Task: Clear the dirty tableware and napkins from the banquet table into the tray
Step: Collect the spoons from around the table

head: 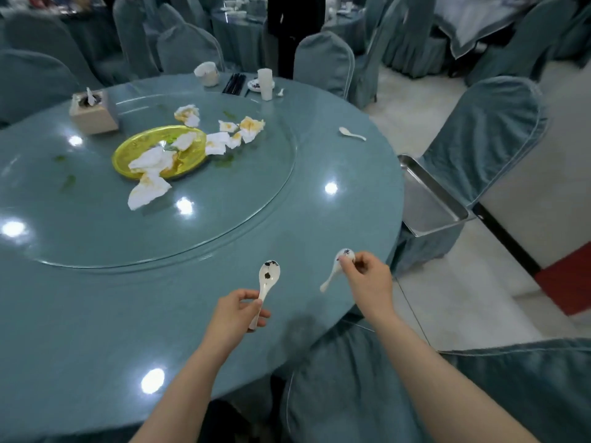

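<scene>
Tissue box (94, 111) on glass turntable (256, 199) at 10 o'clock. Covered chairs (323, 63) around table from 11 to 2 o'clock. Person in dark clothes (287, 33) standing at 12 o'clock.

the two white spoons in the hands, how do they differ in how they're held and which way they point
The white ceramic spoon in the left hand is held by its handle, bowl pointing away and facing up, dark residue inside. The white ceramic spoon in the right hand is pinched at its bowl, handle hanging down-left. The left hand curls around its spoon; the right hand uses a fingertip grip. Both are soiled and lifted off the table.
</scene>
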### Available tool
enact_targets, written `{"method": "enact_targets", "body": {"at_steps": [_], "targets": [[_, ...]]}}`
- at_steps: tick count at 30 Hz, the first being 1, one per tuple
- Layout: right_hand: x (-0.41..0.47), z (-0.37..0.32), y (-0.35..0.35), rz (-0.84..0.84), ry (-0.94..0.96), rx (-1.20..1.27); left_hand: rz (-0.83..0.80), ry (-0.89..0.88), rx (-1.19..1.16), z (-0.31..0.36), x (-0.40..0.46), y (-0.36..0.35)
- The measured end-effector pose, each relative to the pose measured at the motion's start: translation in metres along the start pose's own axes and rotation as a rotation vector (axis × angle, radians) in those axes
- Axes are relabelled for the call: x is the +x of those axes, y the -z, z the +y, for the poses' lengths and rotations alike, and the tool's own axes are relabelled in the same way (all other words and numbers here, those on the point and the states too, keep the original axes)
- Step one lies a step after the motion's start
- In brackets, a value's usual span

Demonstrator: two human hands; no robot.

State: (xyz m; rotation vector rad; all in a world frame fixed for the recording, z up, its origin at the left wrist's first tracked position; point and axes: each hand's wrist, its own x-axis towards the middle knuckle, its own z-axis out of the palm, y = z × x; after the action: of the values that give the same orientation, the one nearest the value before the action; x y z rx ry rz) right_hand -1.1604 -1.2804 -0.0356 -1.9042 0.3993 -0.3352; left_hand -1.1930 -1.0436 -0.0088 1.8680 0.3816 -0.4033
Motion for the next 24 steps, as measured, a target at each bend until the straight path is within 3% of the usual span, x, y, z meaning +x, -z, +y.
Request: {"method": "enact_targets", "body": {"at_steps": [7,14,19,24], "targets": [[-0.109,-0.045,-0.003,-0.041,-0.103,0.339,-0.009,-0.019,-0.140,-0.042,-0.061,0.020],[-0.171,-0.039,0.042,-0.122,-0.145,0.438,-0.163,-0.142,-0.009,-0.049,-0.112,-0.007],[-0.191,-0.025,0.118,0.060,-0.155,0.460,-0.255,-0.225,0.059,-0.028,-0.138,-0.050],[-0.230,0.013,0.254,0.246,-0.161,0.402,-0.427,-0.292,0.086,-0.001,-0.193,-0.155]]}}
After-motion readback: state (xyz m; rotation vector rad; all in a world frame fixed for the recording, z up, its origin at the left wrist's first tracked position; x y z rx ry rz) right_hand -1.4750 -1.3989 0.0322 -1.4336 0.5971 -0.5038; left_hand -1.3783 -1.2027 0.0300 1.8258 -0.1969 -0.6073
